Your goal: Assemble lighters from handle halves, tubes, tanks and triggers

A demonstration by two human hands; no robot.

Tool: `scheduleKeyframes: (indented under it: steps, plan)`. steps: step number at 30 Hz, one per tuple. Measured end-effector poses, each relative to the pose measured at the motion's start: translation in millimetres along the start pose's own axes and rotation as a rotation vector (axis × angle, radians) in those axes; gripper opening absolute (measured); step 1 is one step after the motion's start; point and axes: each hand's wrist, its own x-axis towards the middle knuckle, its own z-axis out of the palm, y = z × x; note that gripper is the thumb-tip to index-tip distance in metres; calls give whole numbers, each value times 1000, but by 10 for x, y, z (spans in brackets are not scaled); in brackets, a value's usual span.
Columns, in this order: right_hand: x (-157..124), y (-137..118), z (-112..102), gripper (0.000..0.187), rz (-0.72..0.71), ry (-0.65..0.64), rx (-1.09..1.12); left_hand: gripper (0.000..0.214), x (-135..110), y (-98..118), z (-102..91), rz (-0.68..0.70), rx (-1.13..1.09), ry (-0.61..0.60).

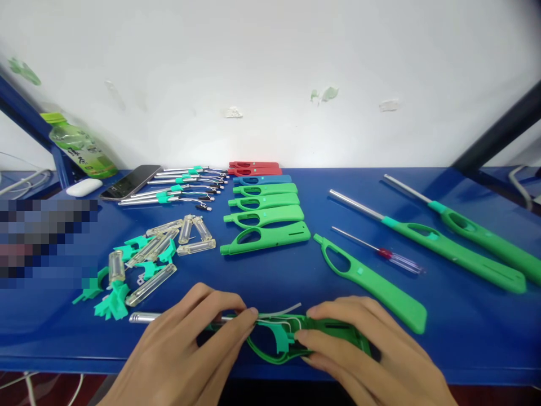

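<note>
Near the front edge of the table, a green lighter casing half (270, 358) lies with its inside facing up, between my two hands. My right hand (363, 344) is closed around its handle end, fingertips at the inner parts. A teal trigger (280, 337) sits in the casing's loop, and thin white wires and a clear tube (291, 308) run over it. With thumb and forefinger pinched, my left hand (203, 338) grips the wires where the metal lighter tube (143, 318) meets the casing. The tube's end sticks out left of that hand, and the hand hides its middle.
Ahead lie several green casing halves (270, 239), plus blue and red ones. Left are clear fuel tanks (147, 285), teal triggers (112, 301), metal tubes with wires (147, 199), a phone (132, 181) and a bottle (82, 148). Right are a screwdriver (397, 259) and two assembled lighters (448, 243).
</note>
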Motion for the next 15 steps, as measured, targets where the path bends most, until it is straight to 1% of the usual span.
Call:
scheduleKeyframes:
  steps: [6,12,15]
  plan:
    - [-18,17,5,29,-17,-9,-16,43,-111,-11,60,37,69,-13]
    - [-27,11,11,33,33,-24,17,40,-224,6,105,41,136,10]
    - [-25,8,6,32,34,-24,23,40,-269,15,110,33,138,-12]
